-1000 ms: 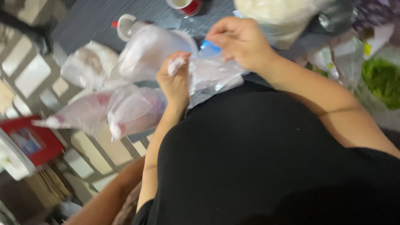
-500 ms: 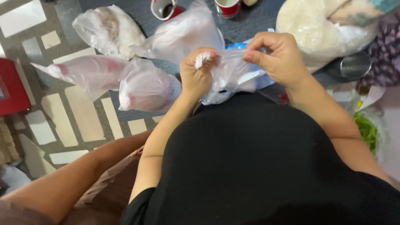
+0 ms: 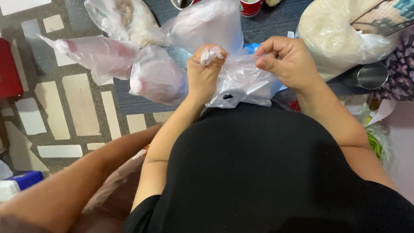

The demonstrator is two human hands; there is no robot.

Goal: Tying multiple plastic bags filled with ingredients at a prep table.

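Left hand [image 3: 205, 71] fisted, grip closed on a twisted end of the clear bag [image 3: 241, 84]; a tuft of plastic sticks out above the knuckles. Right hand [image 3: 286, 60] also closed, pinching the bag's other end between thumb and curled fingers. Bag stretched between both hands, just above the near edge of the dark surface [image 3: 276, 21], close to the black-shirted torso. Left of the hands, three tied bags: pink bag [image 3: 157, 77] nearest, long bag [image 3: 97, 54] beyond it, pale bag [image 3: 125, 19] further back. Large white sack [image 3: 332, 34] at right, steel cup [image 3: 371, 75] just beside it. Red cup [image 3: 250, 6] at the far edge. Another person's arm [image 3: 82, 190] at lower left.
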